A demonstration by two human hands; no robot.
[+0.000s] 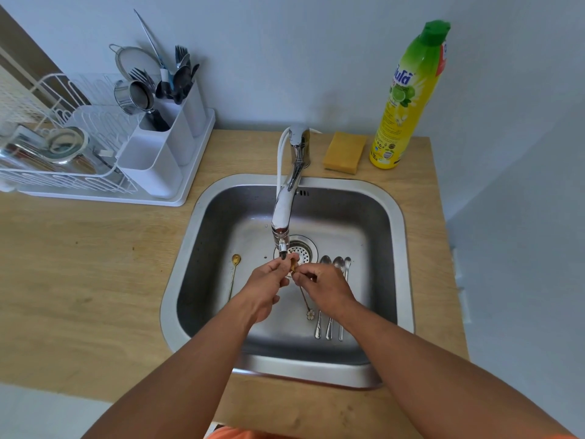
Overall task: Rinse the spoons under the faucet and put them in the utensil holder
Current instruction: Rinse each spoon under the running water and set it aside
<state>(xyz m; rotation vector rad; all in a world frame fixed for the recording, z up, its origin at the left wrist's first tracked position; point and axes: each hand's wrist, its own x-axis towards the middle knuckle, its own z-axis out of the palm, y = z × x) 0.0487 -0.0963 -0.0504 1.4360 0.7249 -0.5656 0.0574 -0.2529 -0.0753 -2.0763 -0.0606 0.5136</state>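
While both hands meet right under the faucet [286, 213] spout, the left hand [264, 288] and right hand [326, 288] pinch a gold spoon [304, 297] between them, its flower end dangling over the sink [395, 217]; three silver spoons [330, 324] lie just beside the right hand, another gold spoon [233, 277] left.

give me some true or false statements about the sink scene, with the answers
1. Both hands hold a gold spoon under the faucet. True: the left hand and right hand pinch it below the spout.
2. Three silver spoons lie in the sink. True.
3. The sponge lies inside the sink. False: it sits on the counter behind it.
4. The utensil holder is right of the sink. False: it stands to the left, by the dish rack.
5. A second gold spoon lies at the sink's left. True.
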